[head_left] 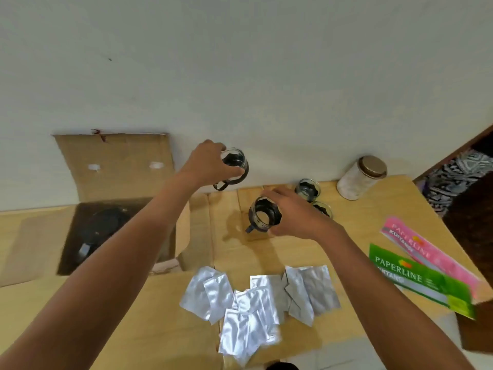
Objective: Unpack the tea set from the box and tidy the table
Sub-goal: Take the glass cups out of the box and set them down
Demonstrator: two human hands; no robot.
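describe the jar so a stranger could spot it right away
Look to the far right corner of the wooden table, against the white wall. The jar stands there behind the small glass cups. Unlike them it is taller, frosted white, has no handle and is closed by a gold lid.

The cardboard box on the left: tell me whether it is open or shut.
Open. The cardboard box has its flaps spread, the rear one standing against the wall, and a dark object shows inside its opening.

Plain pale wall (240,62) behind light wooden table (373,303)
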